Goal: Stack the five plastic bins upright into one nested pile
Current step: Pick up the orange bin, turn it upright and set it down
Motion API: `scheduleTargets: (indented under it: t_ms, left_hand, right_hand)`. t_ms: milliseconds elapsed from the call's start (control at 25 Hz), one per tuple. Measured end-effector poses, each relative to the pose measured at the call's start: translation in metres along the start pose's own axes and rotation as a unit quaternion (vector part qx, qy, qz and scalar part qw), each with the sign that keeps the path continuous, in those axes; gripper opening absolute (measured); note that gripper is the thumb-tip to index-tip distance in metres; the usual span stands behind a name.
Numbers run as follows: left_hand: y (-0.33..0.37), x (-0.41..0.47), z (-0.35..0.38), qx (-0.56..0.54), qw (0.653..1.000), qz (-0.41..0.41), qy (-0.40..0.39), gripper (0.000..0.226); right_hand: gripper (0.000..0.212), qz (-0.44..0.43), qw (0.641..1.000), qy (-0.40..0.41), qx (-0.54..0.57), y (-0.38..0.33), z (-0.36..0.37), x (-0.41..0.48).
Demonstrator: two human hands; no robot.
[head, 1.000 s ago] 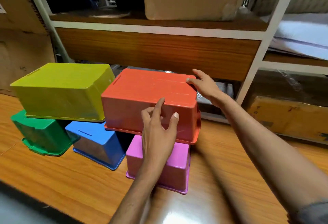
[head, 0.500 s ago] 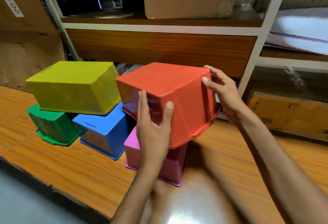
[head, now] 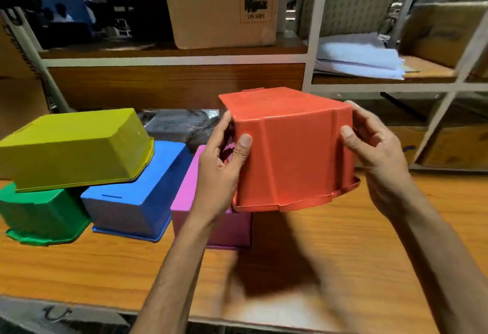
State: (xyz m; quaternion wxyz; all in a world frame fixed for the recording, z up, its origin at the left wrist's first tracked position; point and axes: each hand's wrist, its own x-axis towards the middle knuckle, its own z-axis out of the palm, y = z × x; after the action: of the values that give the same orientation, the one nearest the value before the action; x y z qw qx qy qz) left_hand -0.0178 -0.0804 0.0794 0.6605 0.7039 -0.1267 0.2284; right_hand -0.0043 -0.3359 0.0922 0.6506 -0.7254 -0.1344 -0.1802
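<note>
From the head camera, the orange bin (head: 290,148) is held above the wooden bench (head: 356,254), upside down with its rim at the bottom and its flat base on top, slightly tilted. The left hand (head: 219,172) grasps its left side, thumb on the near wall and fingers (head: 224,127) wrapped round the far corner; the right hand (head: 377,159) grips the right side, thumb pressed to the near wall and the other fingers curled behind the edge. The orange bin casts a dark shadow on the bench below. Just left of it, partly hidden by the left hand and wrist, a pink bin (head: 184,191) sits upside down on the bench. Beside that stand a blue bin (head: 137,196) and a green bin (head: 39,214), both inverted, and a yellow-green bin (head: 71,146) lies inverted across their tops. Behind the bins a dark plastic bag (head: 179,125) lies against a wooden panel of the shelf unit (head: 311,43). On the shelf above stands a cardboard box (head: 219,11), with a stack of papers (head: 359,56) in the compartment to its right.
</note>
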Motion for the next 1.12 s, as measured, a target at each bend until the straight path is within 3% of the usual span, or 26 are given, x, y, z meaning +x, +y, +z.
scheduleTargets:
  t_ms: [200,480,800,960,1120]
  left_hand:
    - [0.002,-0.030,0.046,-0.069,0.995,-0.035,-0.069,0.064]
    - [-0.005,-0.051,0.111,-0.113,0.980,-0.095,-0.133,0.043]
    - [-0.004,-0.062,0.213,-0.121,0.970,-0.137,-0.163,0.051]
    - [0.006,-0.066,0.277,-0.131,0.965,-0.149,-0.169,0.053]
    - [0.019,-0.069,0.340,-0.167,0.964,-0.150,-0.139,0.049]
  right_hand:
    - [0.067,0.034,0.997,0.065,-0.028,-0.005,-0.047,-0.058]
    - [0.072,0.060,0.990,0.121,-0.047,-0.009,-0.112,-0.105]
    - [0.073,0.084,0.984,0.156,-0.010,0.003,-0.214,-0.123]
    - [0.068,0.081,0.987,0.138,0.015,0.013,-0.289,-0.114]
    - [0.062,0.077,0.994,0.070,0.045,0.025,-0.364,-0.102]
